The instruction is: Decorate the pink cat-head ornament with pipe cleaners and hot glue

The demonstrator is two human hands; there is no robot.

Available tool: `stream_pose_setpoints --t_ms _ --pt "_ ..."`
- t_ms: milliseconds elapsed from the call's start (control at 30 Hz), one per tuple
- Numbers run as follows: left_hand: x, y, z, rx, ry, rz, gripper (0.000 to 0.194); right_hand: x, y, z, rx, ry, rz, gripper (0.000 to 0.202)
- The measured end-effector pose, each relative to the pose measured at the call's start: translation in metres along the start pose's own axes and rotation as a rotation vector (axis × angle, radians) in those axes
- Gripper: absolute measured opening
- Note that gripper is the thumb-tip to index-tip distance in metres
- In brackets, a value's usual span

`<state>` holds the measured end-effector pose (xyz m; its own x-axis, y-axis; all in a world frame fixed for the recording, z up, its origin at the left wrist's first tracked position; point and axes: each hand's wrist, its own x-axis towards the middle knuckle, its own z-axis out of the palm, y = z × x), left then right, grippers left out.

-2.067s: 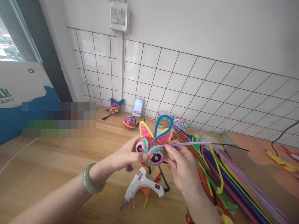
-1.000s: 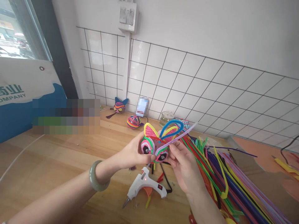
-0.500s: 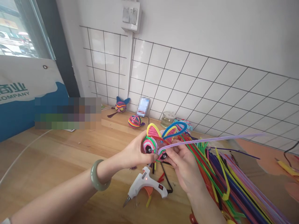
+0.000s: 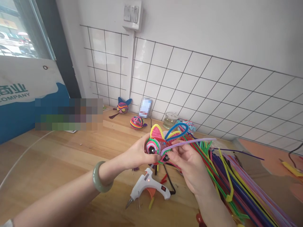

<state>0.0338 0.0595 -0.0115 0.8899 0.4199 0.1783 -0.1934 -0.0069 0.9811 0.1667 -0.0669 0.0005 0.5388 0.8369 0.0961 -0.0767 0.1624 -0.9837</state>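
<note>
Between my hands is a cat-shaped pipe-cleaner ornament (image 4: 155, 143) with yellow-edged pink ears, a blue loop on top and black eyes ringed in pink, white and green. My left hand (image 4: 139, 153) grips its left side, thumb across the front below the eye. At its right side, my right hand (image 4: 187, 160) has thumb and fingers closed by the right eye, on a lilac pipe cleaner (image 4: 189, 142) that curves round that eye and sticks out to the right. A white hot glue gun (image 4: 149, 186) lies on the table just below, its light lit.
Many loose pipe cleaners (image 4: 239, 179) spread over the right side. Behind stand a finished blue-eared ornament (image 4: 123, 106), a striped ball (image 4: 137, 123), a phone (image 4: 145, 107) and a glass jar (image 4: 170, 120) along the tiled wall (image 4: 196, 78). A white cable (image 4: 26, 154) crosses the left.
The free end of the lilac pipe cleaner has swung, and less of it stretches to the right. My right hand has shifted slightly at the right eye; my left hand holds nearly still.
</note>
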Motion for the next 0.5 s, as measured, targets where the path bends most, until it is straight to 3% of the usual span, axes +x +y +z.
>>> stream_pose_setpoints --t_ms 300,500 --pt "-0.0001 -0.0002 0.0008 0.011 0.001 -0.008 0.054 -0.0011 0.0030 0.0040 -0.070 0.040 -0.009 0.031" --pt "0.0002 -0.0019 -0.0027 0.039 0.006 -0.028 0.054 -0.0006 -0.0042 -0.0025 -0.003 -0.080 0.051 0.031"
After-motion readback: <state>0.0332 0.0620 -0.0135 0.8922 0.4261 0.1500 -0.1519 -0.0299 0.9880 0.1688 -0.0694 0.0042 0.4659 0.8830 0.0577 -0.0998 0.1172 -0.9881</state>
